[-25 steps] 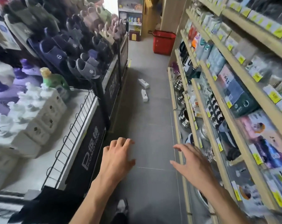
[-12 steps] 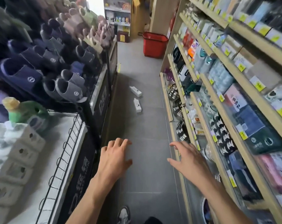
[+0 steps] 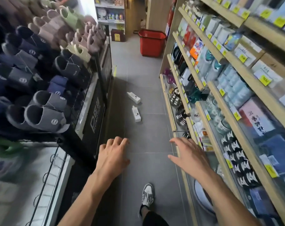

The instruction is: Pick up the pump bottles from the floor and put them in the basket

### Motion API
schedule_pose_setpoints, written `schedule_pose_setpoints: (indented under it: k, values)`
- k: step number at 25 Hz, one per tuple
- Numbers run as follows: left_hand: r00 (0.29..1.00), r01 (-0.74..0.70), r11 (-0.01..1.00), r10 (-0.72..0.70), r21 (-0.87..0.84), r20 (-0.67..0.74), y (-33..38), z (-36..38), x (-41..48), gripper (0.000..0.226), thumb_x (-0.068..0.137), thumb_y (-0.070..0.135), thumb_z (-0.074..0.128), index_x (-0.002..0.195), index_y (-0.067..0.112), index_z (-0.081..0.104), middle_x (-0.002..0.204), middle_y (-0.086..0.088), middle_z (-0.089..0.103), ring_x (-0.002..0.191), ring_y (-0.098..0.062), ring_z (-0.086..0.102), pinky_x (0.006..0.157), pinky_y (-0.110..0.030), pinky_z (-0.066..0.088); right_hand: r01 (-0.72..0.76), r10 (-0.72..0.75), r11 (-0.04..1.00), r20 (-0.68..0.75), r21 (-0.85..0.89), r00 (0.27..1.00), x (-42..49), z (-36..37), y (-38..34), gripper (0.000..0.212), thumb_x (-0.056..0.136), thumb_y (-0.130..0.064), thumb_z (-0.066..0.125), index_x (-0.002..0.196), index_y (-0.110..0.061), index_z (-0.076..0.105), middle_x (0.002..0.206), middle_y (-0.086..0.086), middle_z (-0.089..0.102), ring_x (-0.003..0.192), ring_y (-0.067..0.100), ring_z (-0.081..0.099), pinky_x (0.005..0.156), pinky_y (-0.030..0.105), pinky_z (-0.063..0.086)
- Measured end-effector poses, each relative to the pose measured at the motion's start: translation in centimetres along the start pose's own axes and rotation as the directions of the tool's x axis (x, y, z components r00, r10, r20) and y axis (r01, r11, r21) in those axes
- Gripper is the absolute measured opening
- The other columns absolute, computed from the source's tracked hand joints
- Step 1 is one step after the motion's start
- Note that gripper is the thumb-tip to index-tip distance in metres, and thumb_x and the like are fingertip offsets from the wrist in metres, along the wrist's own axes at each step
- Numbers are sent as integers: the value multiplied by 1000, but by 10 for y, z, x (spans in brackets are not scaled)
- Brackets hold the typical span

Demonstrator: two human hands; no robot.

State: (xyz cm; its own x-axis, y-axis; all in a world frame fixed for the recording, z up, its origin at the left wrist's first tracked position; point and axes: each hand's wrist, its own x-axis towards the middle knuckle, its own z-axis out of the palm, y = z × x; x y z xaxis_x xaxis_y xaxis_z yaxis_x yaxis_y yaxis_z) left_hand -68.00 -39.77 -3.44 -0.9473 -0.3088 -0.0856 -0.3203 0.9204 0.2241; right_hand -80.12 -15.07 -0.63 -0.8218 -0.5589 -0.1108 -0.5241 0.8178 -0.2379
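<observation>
Two white pump bottles lie on the grey floor of a shop aisle: the nearer bottle (image 3: 136, 113) and the farther bottle (image 3: 133, 97) just beyond it. A red basket (image 3: 152, 43) stands on the floor at the far end of the aisle, by the right shelving. My left hand (image 3: 113, 154) and my right hand (image 3: 188, 156) are held out in front of me, well short of the bottles. Both hands hold nothing and their fingers are relaxed.
A rack of slippers (image 3: 45, 101) and a black display counter (image 3: 96, 115) line the left side. Wooden shelves (image 3: 208, 101) packed with goods line the right. My shoe (image 3: 147, 194) is on the floor below my hands. A shelf unit (image 3: 110, 13) stands at the far end.
The view has moved forward down the aisle: the bottles and the red basket are closer. Both hands stay out in front, holding nothing.
</observation>
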Motion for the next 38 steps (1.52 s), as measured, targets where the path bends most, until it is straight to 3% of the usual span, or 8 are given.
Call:
schedule_pose_setpoints:
  k: [9,15,26,38]
  values:
    - [998,62,998,-62,1,18,21,-13,193,64,85,48,65,141,39,36,140,9,42,132,-19,39,101,-37,38,22,-23,1000,67,16,997,196,-27,68,55,88,-51,69,136,-35,47,134,-13,54,125,14,50,103,35,43]
    - [990,135,991,-134,-9,29,-6,-10,306,65,84,49,66,140,38,37,139,8,43,130,-21,41,99,-39,39,47,-46,999,115,-7,992,329,-39,83,57,89,-51,68,139,-35,46,135,-12,54,124,13,49,104,36,42]
    - [994,106,994,-106,-21,29,-76,-35,540,64,80,47,69,136,34,42,132,5,48,124,-24,47,94,-41,42,41,-32,994,96,-101,995,558,-72,73,56,89,-51,68,138,-33,48,135,-10,55,125,16,49,101,36,43]
    - [978,194,981,-194,10,84,-91,-42,719,64,86,48,66,142,37,37,140,7,43,130,-21,41,99,-38,39,128,-123,991,133,-35,983,768,-72,119,57,88,-52,69,137,-34,47,132,-10,56,120,15,52,99,36,45]
